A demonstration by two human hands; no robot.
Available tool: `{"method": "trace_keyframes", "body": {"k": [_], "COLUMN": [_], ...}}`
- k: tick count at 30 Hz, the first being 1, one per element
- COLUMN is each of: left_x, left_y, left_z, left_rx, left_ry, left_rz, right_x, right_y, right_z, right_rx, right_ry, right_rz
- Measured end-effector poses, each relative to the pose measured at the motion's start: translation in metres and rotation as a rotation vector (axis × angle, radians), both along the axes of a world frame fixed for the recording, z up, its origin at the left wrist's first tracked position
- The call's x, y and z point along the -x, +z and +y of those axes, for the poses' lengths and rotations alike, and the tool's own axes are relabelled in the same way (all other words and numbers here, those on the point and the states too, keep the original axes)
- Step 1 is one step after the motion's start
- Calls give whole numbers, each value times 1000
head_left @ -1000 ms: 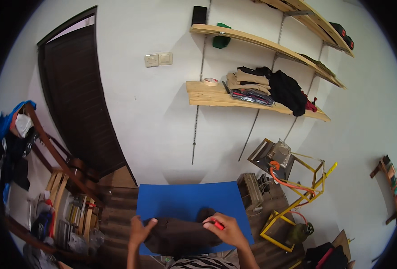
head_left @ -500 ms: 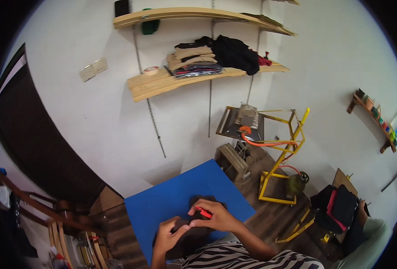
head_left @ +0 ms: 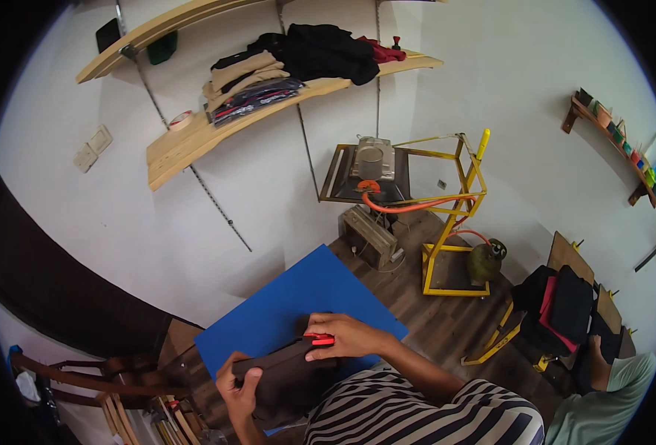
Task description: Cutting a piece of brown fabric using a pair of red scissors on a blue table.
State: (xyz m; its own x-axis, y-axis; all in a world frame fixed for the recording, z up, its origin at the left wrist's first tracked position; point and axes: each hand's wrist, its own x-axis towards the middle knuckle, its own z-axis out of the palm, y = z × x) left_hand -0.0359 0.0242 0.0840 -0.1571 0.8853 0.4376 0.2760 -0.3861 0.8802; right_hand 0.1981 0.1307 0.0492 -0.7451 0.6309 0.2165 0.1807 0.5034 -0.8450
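A piece of dark brown cloth [head_left: 287, 378] hangs stretched over the near part of a blue tabletop [head_left: 291, 285]. My left hand [head_left: 236, 389] grips its left corner, the thumb on top and the fingers behind. At the cloth's upper right edge is my right hand [head_left: 346, 335], closed around a small red tool [head_left: 322, 340]. The tool's tip is hidden, so its exact kind cannot be made out. Whether the right fingers also pinch the cloth is unclear.
Beyond the table stands a yellow metal frame [head_left: 435, 259] with a burner, an orange hose and a gas cylinder [head_left: 483, 263]. A wooden crate [head_left: 368, 237] sits on the floor. Another person's sleeve [head_left: 628, 393] shows at right beside stacked dark cloth [head_left: 569, 308]. Wooden racks fill the lower left.
My hands have moved apart, and the brown cloth is now raised and spread between them. The left hand went left; the red tool stays in the right. The view has turned.
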Motion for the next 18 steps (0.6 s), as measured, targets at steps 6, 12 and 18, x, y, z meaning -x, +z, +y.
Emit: {"method": "trace_keyframes", "body": {"k": [6,12,18], "left_x": [-10,-29,-37], "left_y": [9,15,33], "left_z": [15,33,43], "left_rx": [-67,-129,-179], "left_ry": [72,143,234], "left_rz": [-15,31,110], "right_x": [-36,-43,-40], "right_y": [12,4,3], "right_z": [23,39,46], "right_rx": [-137,152,535], "right_ry": [-96,-37,-122], "right_rz": [-6,56,372]}}
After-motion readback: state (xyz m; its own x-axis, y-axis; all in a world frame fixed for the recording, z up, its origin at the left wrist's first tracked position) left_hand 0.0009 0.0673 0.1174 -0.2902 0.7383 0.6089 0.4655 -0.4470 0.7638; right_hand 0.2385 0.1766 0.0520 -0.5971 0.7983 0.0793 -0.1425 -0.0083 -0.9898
